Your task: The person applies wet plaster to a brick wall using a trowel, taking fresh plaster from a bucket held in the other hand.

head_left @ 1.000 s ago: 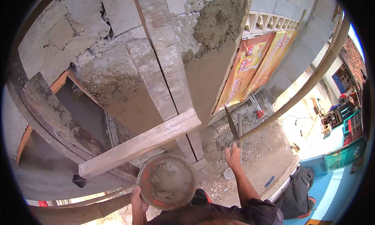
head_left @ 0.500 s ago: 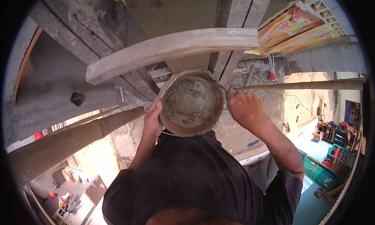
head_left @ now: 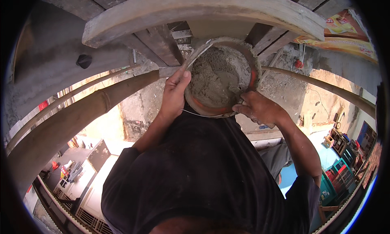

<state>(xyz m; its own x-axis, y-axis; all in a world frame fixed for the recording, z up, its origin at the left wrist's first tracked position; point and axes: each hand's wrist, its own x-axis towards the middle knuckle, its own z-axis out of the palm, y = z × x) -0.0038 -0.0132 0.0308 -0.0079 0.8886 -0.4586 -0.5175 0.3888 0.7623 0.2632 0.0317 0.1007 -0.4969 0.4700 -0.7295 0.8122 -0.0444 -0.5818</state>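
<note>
Our left hand clamps the bucket by its rim; our right hand closes round a mostly hidden trowel. We note: wooden beam barring the far side; thick bamboo pole, left; bucket before our chest, grey mortar inside.

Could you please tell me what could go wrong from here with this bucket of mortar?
The bucket might tip and spill its mortar if the left hand, gripping its left side, slips. The right hand is at its lower right side; careless movement there could flick mortar onto the dark shirt.
</note>
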